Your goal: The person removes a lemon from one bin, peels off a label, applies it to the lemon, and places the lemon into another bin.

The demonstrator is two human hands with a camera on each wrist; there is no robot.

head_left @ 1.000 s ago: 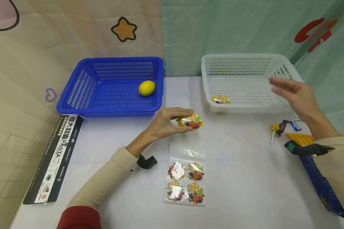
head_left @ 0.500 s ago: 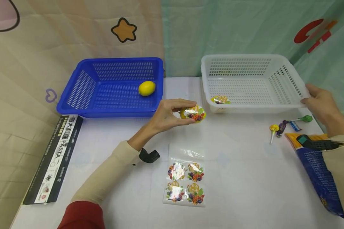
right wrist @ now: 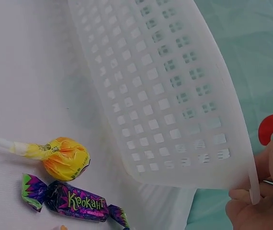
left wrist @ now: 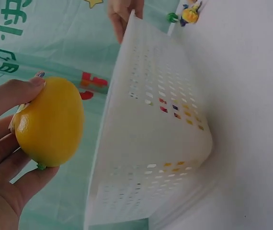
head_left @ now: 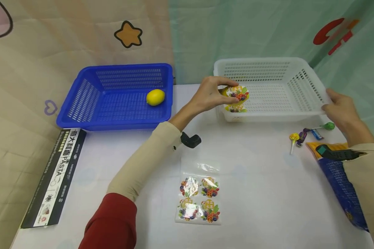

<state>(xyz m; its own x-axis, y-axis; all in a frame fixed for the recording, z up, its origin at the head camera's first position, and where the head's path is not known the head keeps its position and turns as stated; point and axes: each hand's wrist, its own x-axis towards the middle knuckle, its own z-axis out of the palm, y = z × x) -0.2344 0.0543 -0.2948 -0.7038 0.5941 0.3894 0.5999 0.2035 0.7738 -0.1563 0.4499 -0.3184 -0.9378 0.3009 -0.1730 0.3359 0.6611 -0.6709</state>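
Observation:
My left hand point(head_left: 210, 95) pinches a yellow lemon point(left wrist: 55, 120) between thumb and fingers, over the left end of the white basket point(head_left: 274, 117). A round fruit-print sticker point(head_left: 238, 93) shows on this lemon in the head view; its green stem nub shows in the left wrist view. Below it in the basket lies another yellow thing with the same print point(head_left: 236, 109), partly hidden. My right hand point(head_left: 343, 107) grips the basket's right rim, fingers and thumb on either side of it in the right wrist view.
The blue basket point(head_left: 127, 125) at back left holds a lemon point(head_left: 156, 97). A sticker sheet point(head_left: 199, 200) lies front centre, a pasta box point(head_left: 54, 178) at left. Near the right hand are a yellow lollipop point(right wrist: 67, 158), a wrapped candy point(right wrist: 81, 201), a green lollipop point(head_left: 329, 126) and a blue bag point(head_left: 341, 183).
The left hand has carried the stickered lemon right and away from me, from the table's middle to over the white basket. My right hand has come to the basket's right rim and grips it.

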